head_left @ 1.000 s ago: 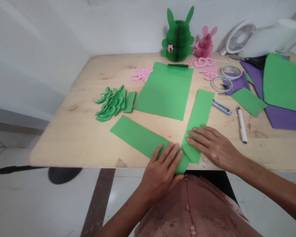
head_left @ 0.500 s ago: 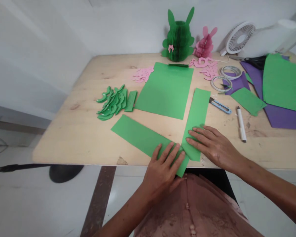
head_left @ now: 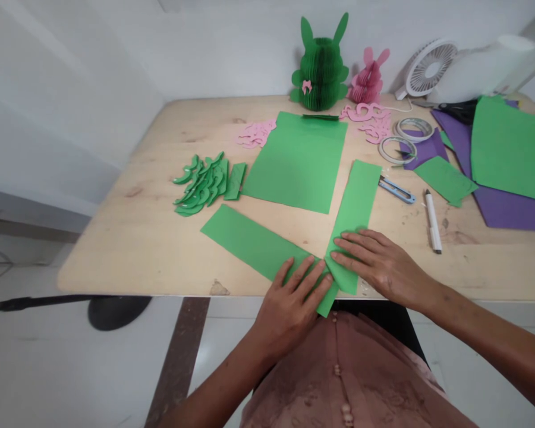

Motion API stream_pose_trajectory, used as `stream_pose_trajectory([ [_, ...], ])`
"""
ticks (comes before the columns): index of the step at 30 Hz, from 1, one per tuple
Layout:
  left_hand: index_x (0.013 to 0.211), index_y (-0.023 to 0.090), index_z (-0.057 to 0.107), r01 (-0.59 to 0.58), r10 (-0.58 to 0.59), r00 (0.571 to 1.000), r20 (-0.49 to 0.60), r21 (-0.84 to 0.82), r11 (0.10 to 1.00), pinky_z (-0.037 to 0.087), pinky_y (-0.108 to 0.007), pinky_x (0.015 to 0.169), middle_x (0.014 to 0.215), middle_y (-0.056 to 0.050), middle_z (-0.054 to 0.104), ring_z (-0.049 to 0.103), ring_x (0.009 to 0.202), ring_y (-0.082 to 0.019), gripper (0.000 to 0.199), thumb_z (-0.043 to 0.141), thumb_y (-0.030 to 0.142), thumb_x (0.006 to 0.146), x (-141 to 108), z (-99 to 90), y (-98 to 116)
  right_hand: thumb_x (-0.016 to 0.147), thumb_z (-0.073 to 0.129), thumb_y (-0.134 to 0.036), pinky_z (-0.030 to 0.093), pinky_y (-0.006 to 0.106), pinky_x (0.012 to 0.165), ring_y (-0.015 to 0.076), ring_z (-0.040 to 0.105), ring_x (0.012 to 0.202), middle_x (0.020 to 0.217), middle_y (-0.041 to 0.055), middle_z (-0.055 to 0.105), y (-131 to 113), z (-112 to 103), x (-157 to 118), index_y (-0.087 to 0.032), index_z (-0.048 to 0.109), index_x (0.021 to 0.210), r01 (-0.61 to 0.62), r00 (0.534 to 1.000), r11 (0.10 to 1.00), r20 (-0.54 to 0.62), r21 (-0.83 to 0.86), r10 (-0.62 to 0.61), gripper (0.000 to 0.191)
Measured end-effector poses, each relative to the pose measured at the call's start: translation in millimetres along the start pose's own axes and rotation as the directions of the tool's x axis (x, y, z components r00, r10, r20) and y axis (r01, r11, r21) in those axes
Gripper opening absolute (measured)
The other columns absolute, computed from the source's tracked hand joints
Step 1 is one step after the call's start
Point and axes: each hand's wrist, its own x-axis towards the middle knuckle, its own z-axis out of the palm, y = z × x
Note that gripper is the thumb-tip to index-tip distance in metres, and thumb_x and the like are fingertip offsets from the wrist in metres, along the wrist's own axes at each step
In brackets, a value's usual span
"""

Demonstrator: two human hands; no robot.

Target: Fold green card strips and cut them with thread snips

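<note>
Two long green paper strips meet near the table's front edge. My left hand [head_left: 296, 297] lies with spread fingers on the near end of the left paper strip [head_left: 245, 238], whose tip juts past the edge. On the right paper strip [head_left: 356, 190], my right hand [head_left: 378, 261] rests its outstretched fingertips close to the near end. The strips' near corners touch or overlap slightly; which cannot be told. Behind them lies a larger green paper sheet [head_left: 298, 166], flat on the wooden table [head_left: 134, 238].
Cut green pieces [head_left: 203, 187] lie left, pink cutouts [head_left: 256, 134] behind. A green paper rabbit [head_left: 323, 74] and pink paper rabbit [head_left: 368, 80] stand by the wall. At right are tape rolls [head_left: 397, 159], a blue cutter [head_left: 397, 189], a white marker [head_left: 433, 223], a fan [head_left: 430, 68] and purple paper [head_left: 512, 208].
My right hand has slid slightly left, shifting the right strip's near end toward the left strip. My left hand stays on its strip. The view has shifted a little.
</note>
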Motion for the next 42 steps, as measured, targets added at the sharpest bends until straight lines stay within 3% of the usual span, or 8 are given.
stream_pose_trajectory([
  [10,0.125,0.014,0.058,0.006,-0.008,0.999,-0.050,-0.037,0.999,0.035,-0.048,0.107,0.137,-0.010,0.055,0.043,0.132,-0.027,0.037,0.044,0.018,0.090,5,-2.8,-1,0.094,0.047,-0.013,0.038,0.050,0.106,0.0254,0.043,0.132,0.137,0.0108,0.055,2,-1,-3,-0.018,0.051,0.135,-0.006,1.000,1.000,0.024,-0.019,0.007,0.041],
  [29,0.117,0.014,0.060,-0.020,0.018,0.998,-0.052,-0.030,0.999,0.034,-0.049,0.106,0.144,-0.008,0.048,0.043,0.131,-0.029,0.033,0.047,0.023,0.089,4,4.8,-4,0.096,0.045,-0.014,0.038,0.052,0.105,0.0272,0.045,0.130,0.137,0.0115,0.054,-1,1,-1,-0.018,0.050,0.136,-0.006,1.000,1.000,0.023,-0.018,0.006,0.041],
  [42,0.118,0.010,0.059,-0.030,0.021,0.985,-0.170,-0.050,0.998,0.036,-0.053,0.106,0.134,-0.013,0.057,0.045,0.131,-0.030,0.036,0.043,0.008,0.086,-1,11.5,-1,0.098,0.038,-0.017,0.036,0.052,0.106,0.0274,0.041,0.133,0.138,0.0107,0.054,-1,-1,-1,-0.016,0.052,0.133,0.029,0.999,1.000,0.034,-0.008,-0.029,0.038],
])
